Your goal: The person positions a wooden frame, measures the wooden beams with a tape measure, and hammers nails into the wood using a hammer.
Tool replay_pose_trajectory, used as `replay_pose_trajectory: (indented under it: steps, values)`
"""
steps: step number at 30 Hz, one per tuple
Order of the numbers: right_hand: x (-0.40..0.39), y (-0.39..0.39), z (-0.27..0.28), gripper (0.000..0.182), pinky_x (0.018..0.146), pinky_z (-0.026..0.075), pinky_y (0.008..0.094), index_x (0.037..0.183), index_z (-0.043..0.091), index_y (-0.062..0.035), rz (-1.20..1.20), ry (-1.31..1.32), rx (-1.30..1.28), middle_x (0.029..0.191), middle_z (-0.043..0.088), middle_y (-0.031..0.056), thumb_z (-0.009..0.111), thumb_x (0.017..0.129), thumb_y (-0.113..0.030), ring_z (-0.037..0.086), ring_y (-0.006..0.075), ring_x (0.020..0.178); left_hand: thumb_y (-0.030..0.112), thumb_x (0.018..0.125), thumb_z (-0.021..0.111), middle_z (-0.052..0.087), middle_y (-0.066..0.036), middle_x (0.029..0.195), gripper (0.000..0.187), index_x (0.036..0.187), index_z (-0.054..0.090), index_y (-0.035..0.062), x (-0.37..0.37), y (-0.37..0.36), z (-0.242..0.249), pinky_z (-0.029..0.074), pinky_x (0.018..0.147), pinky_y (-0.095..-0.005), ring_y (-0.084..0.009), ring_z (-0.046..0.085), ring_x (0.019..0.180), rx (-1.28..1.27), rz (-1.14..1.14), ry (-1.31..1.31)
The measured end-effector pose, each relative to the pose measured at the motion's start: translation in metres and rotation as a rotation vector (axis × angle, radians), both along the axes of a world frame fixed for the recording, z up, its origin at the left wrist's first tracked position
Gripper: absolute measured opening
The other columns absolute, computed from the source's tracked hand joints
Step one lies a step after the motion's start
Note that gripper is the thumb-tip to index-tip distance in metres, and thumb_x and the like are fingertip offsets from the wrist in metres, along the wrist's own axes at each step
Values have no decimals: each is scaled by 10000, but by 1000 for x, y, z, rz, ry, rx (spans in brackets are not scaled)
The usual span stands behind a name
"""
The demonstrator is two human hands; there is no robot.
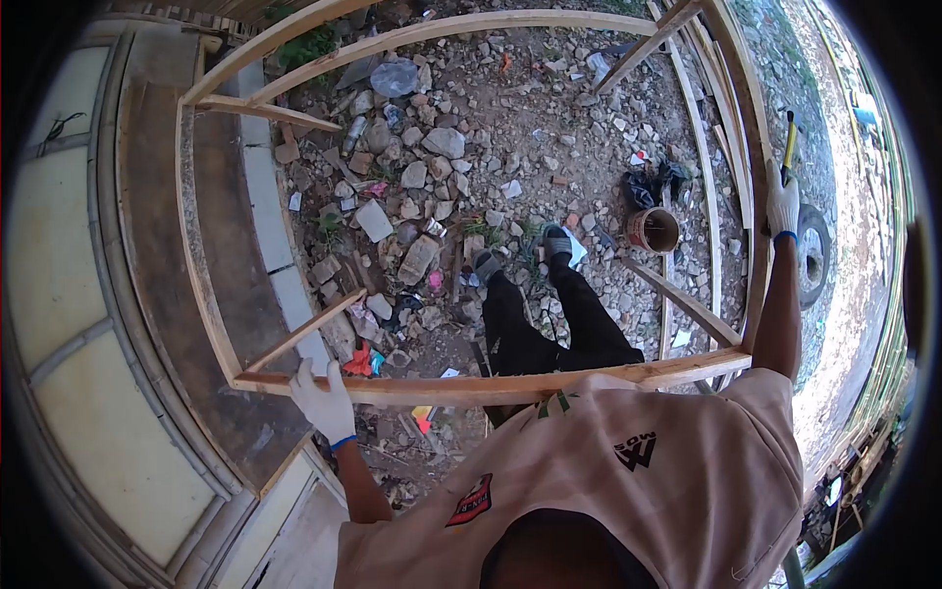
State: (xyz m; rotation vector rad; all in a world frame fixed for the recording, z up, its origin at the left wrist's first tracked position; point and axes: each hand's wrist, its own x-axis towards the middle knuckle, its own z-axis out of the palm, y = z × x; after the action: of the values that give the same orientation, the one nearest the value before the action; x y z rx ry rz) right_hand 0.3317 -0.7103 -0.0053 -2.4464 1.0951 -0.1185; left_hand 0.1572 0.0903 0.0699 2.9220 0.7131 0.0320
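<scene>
From my remote head view, rubble-strewn ground (549, 128) filled the middle; over it, before the wearer's torso, stood the big wooden frame (510, 388). A tyre (813, 260) lay outside its right rail, near the right hand (782, 206). I had the left hand (324, 407) curled on the near rail's left end. The right lay against the right rail, a yellow-and-black tool (789, 145) projecting at its fingers; I couldn't tell how tightly it gripped either.
</scene>
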Motion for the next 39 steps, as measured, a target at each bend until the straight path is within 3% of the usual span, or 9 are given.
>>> replay_pose_trajectory:
  steps: [9,12,17,20,21,28,33,37,39]
  values:
    - [-53,25,99,632,864,486,417,1171,592,47,173,-193,-115,945,682,244,572,953,-546,674,361,943,394,923,695,573,-200,1137,462,1190,641,21,-59,-99,-24,436,968,-486,-381,532,1108,-59,27,-123]
    - [-123,32,132,626,886,475,356,1271,584,30,250,-310,-231,1016,675,164,534,1003,-534,622,225,956,442,924,681,599,-188,1108,487,1170,657,22,-64,-78,-35,471,911,-475,-359,574,1061,41,-68,-178]
    - [-283,87,172,518,869,485,331,1276,585,19,118,-467,-266,1091,680,163,561,997,-418,644,212,967,477,927,657,641,-168,1033,475,1117,690,43,-61,-72,-34,486,835,-472,-350,618,960,60,-116,-250]
    - [-374,143,172,440,934,488,324,1243,563,67,-69,-520,-12,1256,653,200,561,1019,-311,633,206,1114,461,928,664,644,-179,1053,473,1116,687,28,-62,-55,-51,480,824,-467,-361,610,942,-34,-167,-414]
    - [-402,150,157,414,917,493,326,1206,568,76,-106,-566,4,1217,664,179,548,1028,-296,632,194,1062,457,957,632,607,-231,1152,545,1196,628,-32,-66,-65,-37,477,926,-466,-385,595,1066,-159,-115,-380]
    - [-557,197,49,432,798,543,318,1224,559,-9,-508,-196,535,1101,657,77,579,997,-375,672,172,931,350,976,646,625,-216,1072,426,1172,627,-28,-111,-80,-71,502,799,-446,-341,617,963,-259,47,-697]
    - [-632,240,-20,402,595,503,290,1066,591,-3,-650,170,879,867,616,51,598,943,-385,643,152,743,275,974,649,594,-184,1082,349,1173,616,-10,-192,-113,-131,490,825,-432,-329,589,958,-492,-100,-358]
    - [-718,241,-89,416,618,512,357,1093,610,26,-555,533,995,808,603,69,618,933,-358,647,183,736,248,978,636,617,-173,1088,325,1179,613,-6,-228,-160,-102,478,844,-412,-313,585,999,-490,-154,-208]
    - [-779,224,-153,465,689,526,414,1096,626,58,97,741,852,805,651,133,613,925,-375,670,271,753,248,999,586,633,-165,1100,352,1212,595,-32,-227,-172,-96,472,874,-400,-296,595,1002,-539,-181,-140]
